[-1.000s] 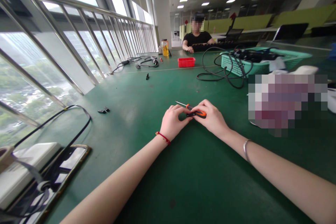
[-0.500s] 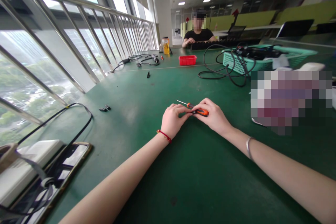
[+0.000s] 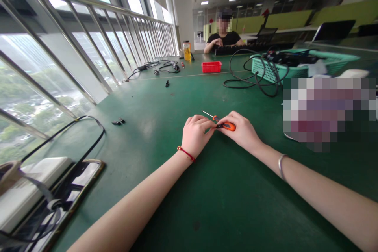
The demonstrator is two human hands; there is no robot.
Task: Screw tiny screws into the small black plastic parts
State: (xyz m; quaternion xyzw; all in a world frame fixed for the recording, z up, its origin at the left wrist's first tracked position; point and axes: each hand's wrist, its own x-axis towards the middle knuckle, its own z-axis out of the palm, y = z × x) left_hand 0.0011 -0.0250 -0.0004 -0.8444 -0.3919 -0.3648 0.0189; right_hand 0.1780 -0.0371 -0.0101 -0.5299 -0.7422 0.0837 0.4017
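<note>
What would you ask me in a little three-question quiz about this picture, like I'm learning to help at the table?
1. Pick one: whose fingers are wrapped around the screwdriver?
a) the left one's
b) the right one's
c) the far person's
2. True or false: the red bracelet is worn on the same arm as the left hand.
3. Fill in the colour: the small open tray farther along the table is ____.

Key:
1. b, the right hand
2. True
3. red
</note>
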